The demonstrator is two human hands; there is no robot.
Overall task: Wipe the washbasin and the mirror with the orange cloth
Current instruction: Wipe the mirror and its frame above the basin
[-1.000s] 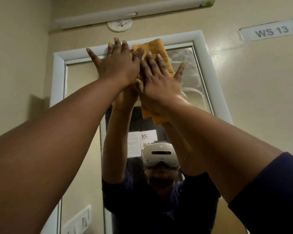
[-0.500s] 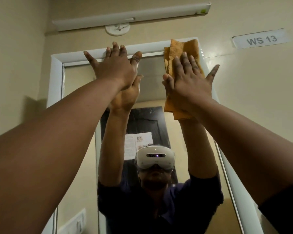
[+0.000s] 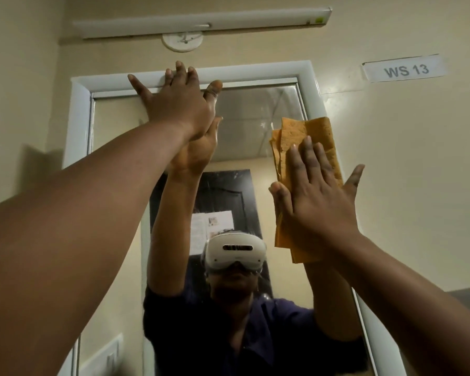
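Note:
A tall mirror (image 3: 255,123) in a white frame (image 3: 78,126) hangs on the beige wall in front of me. My right hand (image 3: 315,196) presses the folded orange cloth (image 3: 310,139) flat against the mirror's right edge, fingers straight and spread. My left hand (image 3: 179,104) lies flat with spread fingers on the upper part of the glass, fingertips reaching the top frame. The washbasin is out of view.
A white tube light (image 3: 201,21) runs above the mirror, with a round white fitting (image 3: 182,40) under it. A label reading WS 13 (image 3: 404,69) is stuck on the wall at the right. A white switch plate (image 3: 103,354) shows at the lower left.
My right hand slid the cloth from the mirror's top middle to the top right corner, then down along the right edge. My left hand stayed near the top of the mirror.

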